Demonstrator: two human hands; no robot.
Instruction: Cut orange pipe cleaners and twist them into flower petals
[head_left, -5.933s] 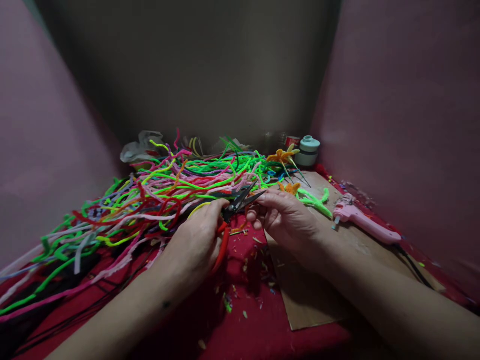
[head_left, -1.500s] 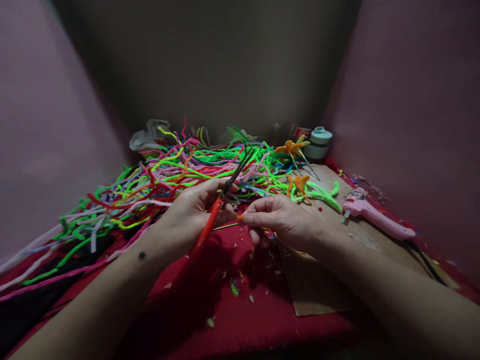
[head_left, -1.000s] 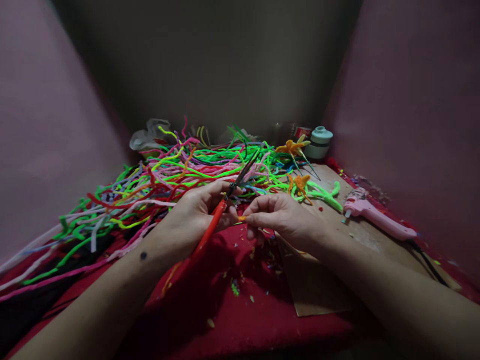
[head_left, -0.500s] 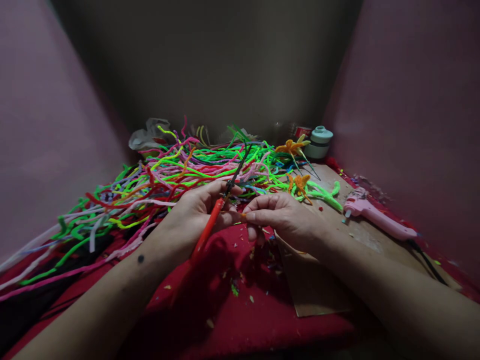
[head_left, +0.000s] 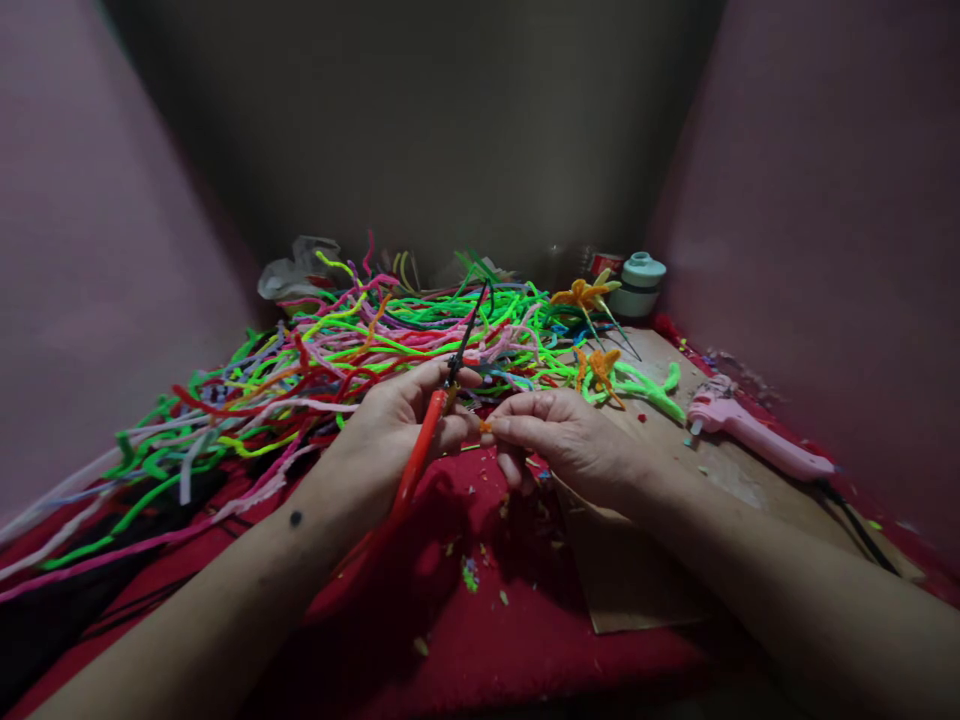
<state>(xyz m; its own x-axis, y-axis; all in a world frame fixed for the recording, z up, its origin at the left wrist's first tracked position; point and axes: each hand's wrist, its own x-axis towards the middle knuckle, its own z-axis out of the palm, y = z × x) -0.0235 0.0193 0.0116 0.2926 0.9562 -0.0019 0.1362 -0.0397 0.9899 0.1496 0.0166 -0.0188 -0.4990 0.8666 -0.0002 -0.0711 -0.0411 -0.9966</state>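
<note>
Held in my left hand (head_left: 397, 425) are long-nose pliers (head_left: 421, 450) with red handles and thin dark jaws that point up and away from me. The thumb and fingers of my right hand (head_left: 566, 435) pinch a small orange piece of pipe cleaner (head_left: 486, 427). Its other end meets my left fingertips. Just beyond both hands lies a big heap of pipe cleaners (head_left: 420, 345) in green, pink, red and yellow. An orange pipe-cleaner flower (head_left: 600, 370) with a bright green part lies past my right hand.
On the right, a pink glue gun (head_left: 765, 435) rests on a brown board (head_left: 675, 360), its cord trailing off. Orange flowers on stems (head_left: 585, 293) and a pale blue jar (head_left: 641, 280) stand behind. Scraps litter the red cloth (head_left: 525, 640). A plastic bag (head_left: 300, 270) sits back left.
The orange piece shows more between my fingertips now. The pliers have shifted slightly left, and both hands stay close together in nearly the same place.
</note>
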